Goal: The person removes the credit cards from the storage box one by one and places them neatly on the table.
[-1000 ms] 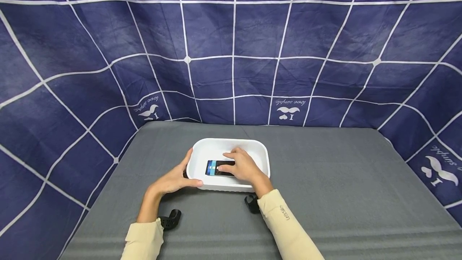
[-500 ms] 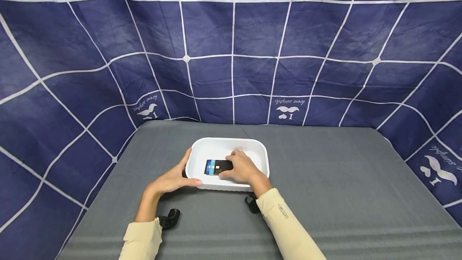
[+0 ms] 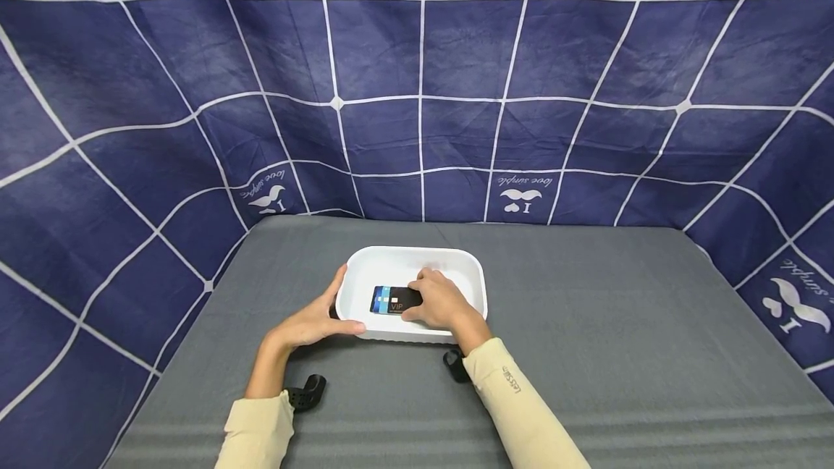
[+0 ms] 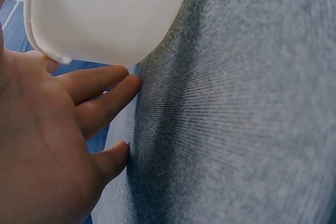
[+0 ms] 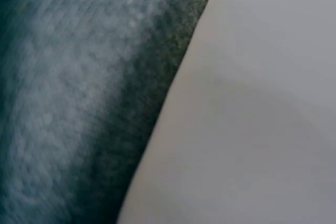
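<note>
Spanning dark card (image 3: 397, 300) in white box (image 3: 384, 266), right hand (image 3: 443, 300) apparently pinches its edges; thumb shifted off printed face to near edge, suggesting firmer hold. Left hand (image 3: 313, 320) braces box, fingers extended.

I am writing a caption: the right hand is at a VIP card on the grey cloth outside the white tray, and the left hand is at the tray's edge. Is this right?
Not quite: the head view shows the VIP card inside the white tray; the right hand and left hand are as you say.
</note>
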`<state>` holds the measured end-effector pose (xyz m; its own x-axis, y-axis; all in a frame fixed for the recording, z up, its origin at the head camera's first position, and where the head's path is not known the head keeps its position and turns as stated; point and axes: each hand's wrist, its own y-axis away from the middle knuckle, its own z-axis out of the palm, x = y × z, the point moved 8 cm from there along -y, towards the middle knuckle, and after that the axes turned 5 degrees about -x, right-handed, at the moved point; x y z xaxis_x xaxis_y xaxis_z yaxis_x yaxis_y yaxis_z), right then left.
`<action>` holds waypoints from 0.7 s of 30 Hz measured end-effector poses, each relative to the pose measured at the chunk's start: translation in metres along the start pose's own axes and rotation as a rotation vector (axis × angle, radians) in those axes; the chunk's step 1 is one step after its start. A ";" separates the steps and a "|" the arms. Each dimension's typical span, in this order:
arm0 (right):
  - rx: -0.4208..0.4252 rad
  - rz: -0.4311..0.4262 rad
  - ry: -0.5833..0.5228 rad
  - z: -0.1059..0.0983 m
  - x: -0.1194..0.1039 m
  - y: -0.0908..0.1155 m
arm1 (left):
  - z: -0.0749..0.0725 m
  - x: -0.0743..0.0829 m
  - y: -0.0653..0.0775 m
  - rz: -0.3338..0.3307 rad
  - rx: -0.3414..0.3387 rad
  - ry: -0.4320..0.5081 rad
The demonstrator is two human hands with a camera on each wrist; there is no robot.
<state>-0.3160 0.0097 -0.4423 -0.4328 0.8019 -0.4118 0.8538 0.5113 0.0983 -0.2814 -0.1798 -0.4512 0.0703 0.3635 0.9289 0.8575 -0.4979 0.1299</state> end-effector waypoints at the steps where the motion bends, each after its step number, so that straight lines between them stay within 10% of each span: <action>1: 0.003 -0.002 0.001 -0.001 0.000 0.000 | 0.000 0.000 -0.001 0.006 0.000 0.001; 21: 0.062 -0.036 -0.043 -0.004 -0.003 -0.001 | 0.000 -0.003 0.000 -0.001 0.003 -0.020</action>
<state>-0.3170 0.0083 -0.4375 -0.4522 0.7686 -0.4526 0.8545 0.5188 0.0273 -0.2813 -0.1805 -0.4539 0.0793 0.3800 0.9216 0.8593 -0.4947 0.1300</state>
